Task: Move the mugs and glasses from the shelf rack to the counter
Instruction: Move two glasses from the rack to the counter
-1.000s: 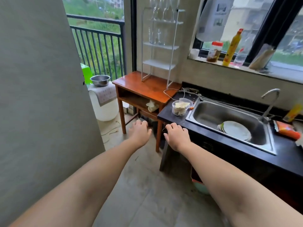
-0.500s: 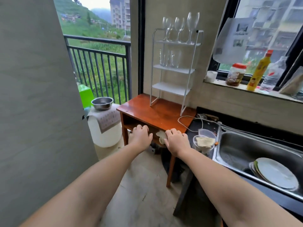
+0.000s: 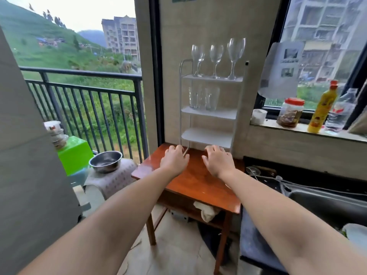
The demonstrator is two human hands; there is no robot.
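Both hands, left hand [image 3: 174,158] and right hand [image 3: 218,160], hover palm-down over the wooden table [image 3: 200,181], fingers loosely spread, holding nothing. Beyond the fingertips stands the white shelf rack [image 3: 210,114]: 3 wine glasses [image 3: 216,60] on top, tumblers [image 3: 204,97] below. The black counter [image 3: 309,181] lies right of them.

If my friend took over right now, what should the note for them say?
Left hand: open, holding nothing, over the wooden table.
Right hand: open, holding nothing, beside it.
Three wine glasses stand on the top shelf of the white rack; tumblers on the shelf below. Lower shelves are bare.
Done: nothing moved that I can see.
Left: carry every glass to the counter on the right.
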